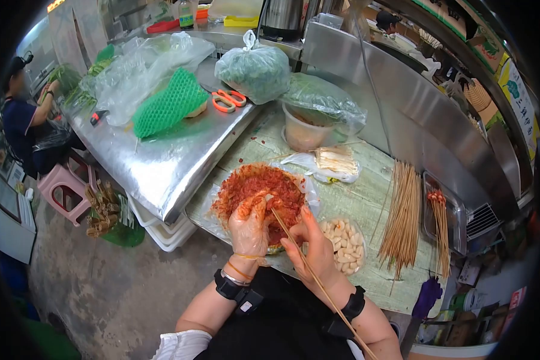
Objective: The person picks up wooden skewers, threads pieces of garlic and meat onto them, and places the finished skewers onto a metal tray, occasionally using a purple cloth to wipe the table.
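In the head view, centre, the right hand (311,245) grasps the skewer (325,292), tip toward the gloved left hand (249,231). The left fingers curl at the red mixture (255,183), mid-frame; their grip cannot be told. Steady the shaft; keep fingertips off the point's line.

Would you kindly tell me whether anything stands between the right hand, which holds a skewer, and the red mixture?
Nothing visible blocks the right hand from the red mixture; the gloved left hand is alongside, near the tip of the skewer.
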`<state>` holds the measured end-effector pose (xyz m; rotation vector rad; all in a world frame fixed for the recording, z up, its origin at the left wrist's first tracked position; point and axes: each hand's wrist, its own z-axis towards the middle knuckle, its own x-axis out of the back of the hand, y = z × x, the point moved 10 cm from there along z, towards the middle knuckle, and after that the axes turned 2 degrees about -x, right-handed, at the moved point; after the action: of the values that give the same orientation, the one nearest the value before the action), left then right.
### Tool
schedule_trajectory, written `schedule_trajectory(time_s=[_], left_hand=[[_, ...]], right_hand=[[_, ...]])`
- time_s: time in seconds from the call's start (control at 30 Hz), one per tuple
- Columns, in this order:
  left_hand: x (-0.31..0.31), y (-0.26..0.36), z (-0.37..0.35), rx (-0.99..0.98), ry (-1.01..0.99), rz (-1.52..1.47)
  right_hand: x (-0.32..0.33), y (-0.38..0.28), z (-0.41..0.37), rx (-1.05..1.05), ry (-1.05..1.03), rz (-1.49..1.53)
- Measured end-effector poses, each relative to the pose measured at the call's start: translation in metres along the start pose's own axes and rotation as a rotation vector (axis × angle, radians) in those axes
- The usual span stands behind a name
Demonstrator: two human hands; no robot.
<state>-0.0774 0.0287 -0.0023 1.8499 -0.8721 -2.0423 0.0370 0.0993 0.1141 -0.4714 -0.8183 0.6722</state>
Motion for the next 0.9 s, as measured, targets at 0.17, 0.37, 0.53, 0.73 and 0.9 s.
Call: schedule_trajectory(time_s=[0.17, 0.37, 0.53, 0.73, 0.9], left_hand=[[-0.001, -0.003, 0.0, 0.01, -0.045, 0.042], [-0.002, -0.001, 0.0, -0.016, -0.072, 0.142], [-0.002, -0.002, 0.001, 0.047, -0.001, 0.151], [0.002, -0.004, 0.001, 0.048, 0.007, 0.123], [0.004, -0.006, 0.002, 0.027, 0.004, 0.143]], right_hand=[[-0.007, 0.008, 0.009, -0.116, -0.037, -0.043], [0.0, 0.007, 0.008, -0.139, -0.113, -0.117], [0.02, -0.018, 0.003, 0.093, -0.22, -0.085], [0.024, -0.022, -0.003, 0.114, -0.171, -0.117], [0.014, -0.021, -0.007, 0.179, -0.125, -0.171]])
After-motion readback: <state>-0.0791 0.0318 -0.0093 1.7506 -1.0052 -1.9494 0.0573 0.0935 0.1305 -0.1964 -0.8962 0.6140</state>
